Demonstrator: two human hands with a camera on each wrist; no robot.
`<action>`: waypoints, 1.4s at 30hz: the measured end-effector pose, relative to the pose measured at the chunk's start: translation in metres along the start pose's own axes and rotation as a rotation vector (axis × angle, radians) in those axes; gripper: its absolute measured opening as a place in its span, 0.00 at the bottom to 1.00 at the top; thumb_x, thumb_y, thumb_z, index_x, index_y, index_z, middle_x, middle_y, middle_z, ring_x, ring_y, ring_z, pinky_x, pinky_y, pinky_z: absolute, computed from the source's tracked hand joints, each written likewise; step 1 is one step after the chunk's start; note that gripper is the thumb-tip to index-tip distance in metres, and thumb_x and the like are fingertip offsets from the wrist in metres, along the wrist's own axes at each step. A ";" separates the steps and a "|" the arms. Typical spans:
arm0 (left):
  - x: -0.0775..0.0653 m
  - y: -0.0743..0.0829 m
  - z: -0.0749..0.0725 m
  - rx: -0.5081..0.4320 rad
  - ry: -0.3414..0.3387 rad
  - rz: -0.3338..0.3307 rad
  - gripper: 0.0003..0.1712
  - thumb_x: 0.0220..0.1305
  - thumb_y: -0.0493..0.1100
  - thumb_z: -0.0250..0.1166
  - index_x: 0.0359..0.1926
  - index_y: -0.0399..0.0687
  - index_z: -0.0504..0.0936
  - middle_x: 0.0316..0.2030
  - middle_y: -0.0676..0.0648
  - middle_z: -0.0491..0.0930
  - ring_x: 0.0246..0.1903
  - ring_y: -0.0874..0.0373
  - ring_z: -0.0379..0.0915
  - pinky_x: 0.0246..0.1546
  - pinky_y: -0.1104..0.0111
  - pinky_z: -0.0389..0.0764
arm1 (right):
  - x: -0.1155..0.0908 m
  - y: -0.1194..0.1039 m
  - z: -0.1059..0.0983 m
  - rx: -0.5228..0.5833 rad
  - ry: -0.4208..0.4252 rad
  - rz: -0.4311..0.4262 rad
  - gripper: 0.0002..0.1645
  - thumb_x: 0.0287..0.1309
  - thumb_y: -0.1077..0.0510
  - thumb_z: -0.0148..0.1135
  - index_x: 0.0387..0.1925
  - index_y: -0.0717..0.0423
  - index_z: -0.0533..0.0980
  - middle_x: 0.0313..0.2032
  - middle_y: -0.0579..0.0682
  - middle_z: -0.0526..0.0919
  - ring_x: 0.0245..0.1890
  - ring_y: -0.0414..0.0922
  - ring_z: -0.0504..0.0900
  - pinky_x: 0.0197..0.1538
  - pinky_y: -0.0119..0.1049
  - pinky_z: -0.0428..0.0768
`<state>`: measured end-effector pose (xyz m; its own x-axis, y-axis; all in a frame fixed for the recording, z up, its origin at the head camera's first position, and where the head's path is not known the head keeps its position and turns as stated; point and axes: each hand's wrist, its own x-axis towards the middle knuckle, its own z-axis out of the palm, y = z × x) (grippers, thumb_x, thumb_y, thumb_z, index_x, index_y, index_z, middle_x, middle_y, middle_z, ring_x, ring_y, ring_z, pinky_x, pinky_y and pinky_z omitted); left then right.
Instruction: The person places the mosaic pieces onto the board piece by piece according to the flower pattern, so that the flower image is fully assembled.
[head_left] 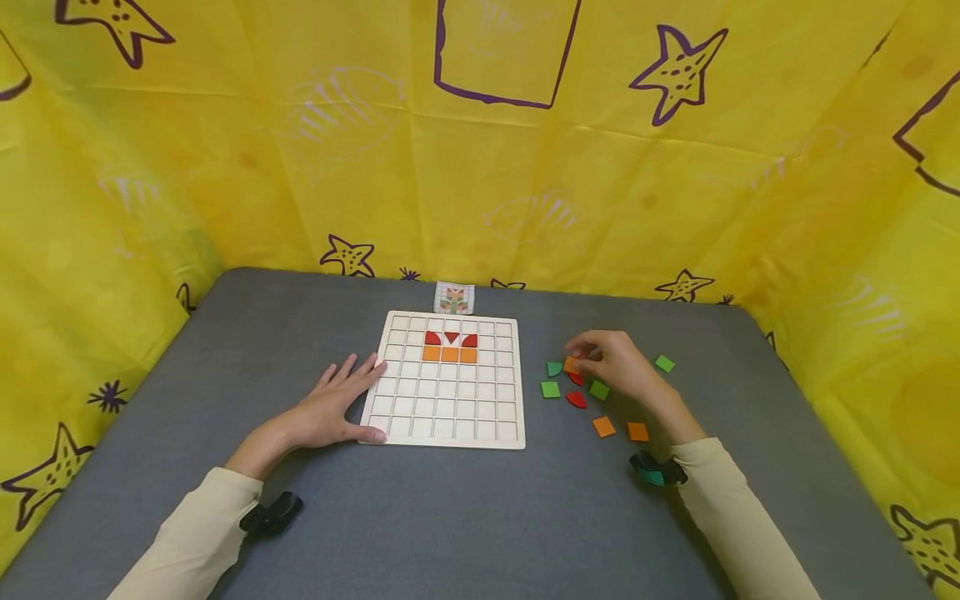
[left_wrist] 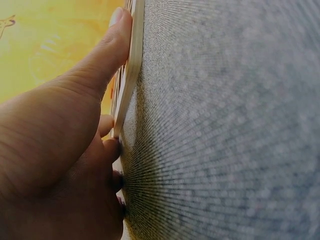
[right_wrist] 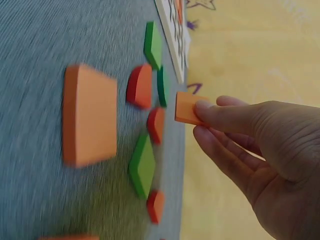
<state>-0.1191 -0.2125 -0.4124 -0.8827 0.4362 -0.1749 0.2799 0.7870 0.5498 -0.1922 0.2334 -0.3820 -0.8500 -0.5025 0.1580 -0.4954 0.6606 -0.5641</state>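
Note:
My right hand (head_left: 617,364) pinches an orange square tile (right_wrist: 187,107) between thumb and fingers, raised above the loose pieces right of the board. A white grid board (head_left: 450,408) lies on the table. On it, two red curved pieces flank a red triangle (head_left: 452,337), with a row of three orange squares (head_left: 450,354) just below. With fingers spread, my left hand (head_left: 330,407) rests on the board's left edge, the thumb (left_wrist: 112,47) lying along its rim in the left wrist view.
Around the right hand lie loose tiles: green squares (head_left: 551,390), a green curved piece (head_left: 553,368), red curved pieces (head_left: 576,400) and orange squares (head_left: 637,432). A small pattern card (head_left: 454,298) sits behind the board. Yellow cloth (head_left: 480,167) hangs behind the grey table (head_left: 450,525).

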 end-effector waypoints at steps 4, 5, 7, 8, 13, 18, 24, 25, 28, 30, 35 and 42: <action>0.000 0.000 -0.001 0.000 0.000 -0.004 0.64 0.48 0.67 0.73 0.76 0.43 0.51 0.76 0.35 0.43 0.73 0.31 0.29 0.69 0.39 0.30 | 0.009 -0.010 0.005 0.048 -0.002 -0.013 0.14 0.54 0.68 0.70 0.45 0.65 0.83 0.36 0.52 0.86 0.36 0.46 0.82 0.42 0.43 0.84; 0.000 0.000 -0.001 0.000 0.001 -0.005 0.64 0.48 0.67 0.73 0.76 0.43 0.51 0.76 0.35 0.43 0.73 0.32 0.29 0.69 0.39 0.30 | 0.011 -0.012 0.007 0.066 0.000 -0.021 0.14 0.54 0.68 0.70 0.45 0.65 0.83 0.36 0.51 0.86 0.36 0.46 0.82 0.42 0.43 0.83; 0.000 0.000 -0.001 -0.001 0.001 -0.005 0.64 0.48 0.66 0.73 0.76 0.43 0.51 0.76 0.35 0.43 0.73 0.32 0.28 0.69 0.39 0.30 | 0.015 -0.018 0.009 0.097 0.003 -0.040 0.15 0.53 0.68 0.71 0.44 0.65 0.83 0.36 0.51 0.86 0.36 0.46 0.82 0.42 0.43 0.84; 0.000 0.000 -0.001 -0.003 0.001 -0.005 0.64 0.48 0.66 0.73 0.76 0.43 0.51 0.76 0.35 0.43 0.73 0.31 0.28 0.69 0.39 0.30 | 0.017 -0.020 0.011 0.107 0.000 -0.054 0.15 0.53 0.67 0.71 0.44 0.65 0.83 0.36 0.51 0.86 0.36 0.46 0.82 0.42 0.43 0.84; -0.002 0.000 -0.001 -0.006 0.002 -0.008 0.64 0.48 0.66 0.73 0.76 0.42 0.51 0.76 0.35 0.43 0.73 0.31 0.28 0.68 0.39 0.30 | 0.029 -0.031 0.019 0.117 -0.017 -0.089 0.15 0.53 0.68 0.71 0.44 0.65 0.83 0.37 0.52 0.86 0.37 0.46 0.82 0.43 0.44 0.84; -0.002 -0.001 -0.002 -0.005 -0.003 -0.008 0.65 0.48 0.67 0.72 0.77 0.43 0.51 0.76 0.35 0.43 0.73 0.32 0.28 0.69 0.39 0.30 | 0.039 -0.038 0.030 0.115 -0.029 -0.078 0.13 0.53 0.67 0.71 0.43 0.64 0.84 0.36 0.51 0.86 0.35 0.44 0.82 0.42 0.42 0.84; -0.003 -0.004 -0.005 0.001 -0.002 -0.007 0.65 0.48 0.68 0.72 0.77 0.43 0.50 0.76 0.36 0.42 0.73 0.32 0.27 0.69 0.40 0.30 | 0.051 -0.046 0.039 0.125 -0.036 -0.113 0.15 0.52 0.67 0.72 0.43 0.64 0.83 0.33 0.50 0.85 0.34 0.43 0.81 0.43 0.42 0.83; -0.003 -0.005 -0.005 0.002 -0.002 -0.006 0.65 0.48 0.68 0.72 0.77 0.43 0.50 0.76 0.36 0.42 0.73 0.32 0.27 0.69 0.39 0.30 | 0.052 -0.047 0.040 0.126 -0.038 -0.119 0.15 0.52 0.67 0.72 0.44 0.64 0.83 0.33 0.49 0.85 0.34 0.43 0.81 0.43 0.41 0.83; -0.003 -0.005 -0.005 0.004 0.000 -0.008 0.65 0.48 0.68 0.72 0.77 0.43 0.50 0.76 0.36 0.42 0.74 0.32 0.27 0.69 0.39 0.30 | 0.056 -0.050 0.045 0.140 -0.055 -0.122 0.15 0.53 0.66 0.72 0.45 0.64 0.83 0.33 0.49 0.85 0.35 0.43 0.81 0.44 0.42 0.83; -0.003 -0.004 -0.005 0.005 0.002 -0.007 0.65 0.48 0.68 0.72 0.77 0.43 0.50 0.76 0.36 0.42 0.73 0.32 0.28 0.69 0.39 0.30 | 0.059 -0.052 0.048 0.149 -0.064 -0.122 0.15 0.53 0.66 0.71 0.45 0.64 0.83 0.34 0.49 0.85 0.35 0.43 0.80 0.44 0.43 0.83; -0.001 -0.001 -0.004 0.005 0.008 0.013 0.64 0.49 0.67 0.72 0.77 0.43 0.50 0.76 0.36 0.43 0.73 0.32 0.28 0.69 0.39 0.31 | 0.065 -0.053 0.057 0.144 -0.063 -0.133 0.15 0.53 0.65 0.72 0.44 0.62 0.83 0.34 0.48 0.85 0.35 0.42 0.80 0.43 0.41 0.83; -0.001 0.000 0.000 -0.004 0.000 0.011 0.64 0.49 0.66 0.72 0.76 0.42 0.50 0.76 0.36 0.43 0.73 0.32 0.28 0.68 0.39 0.30 | 0.078 -0.064 0.076 0.182 -0.094 -0.169 0.13 0.52 0.67 0.72 0.43 0.63 0.83 0.34 0.50 0.85 0.35 0.42 0.81 0.42 0.36 0.82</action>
<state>-0.1180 -0.2137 -0.4121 -0.8797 0.4445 -0.1691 0.2877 0.7805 0.5551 -0.2135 0.1094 -0.3947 -0.7332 -0.6526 0.1913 -0.5814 0.4555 -0.6742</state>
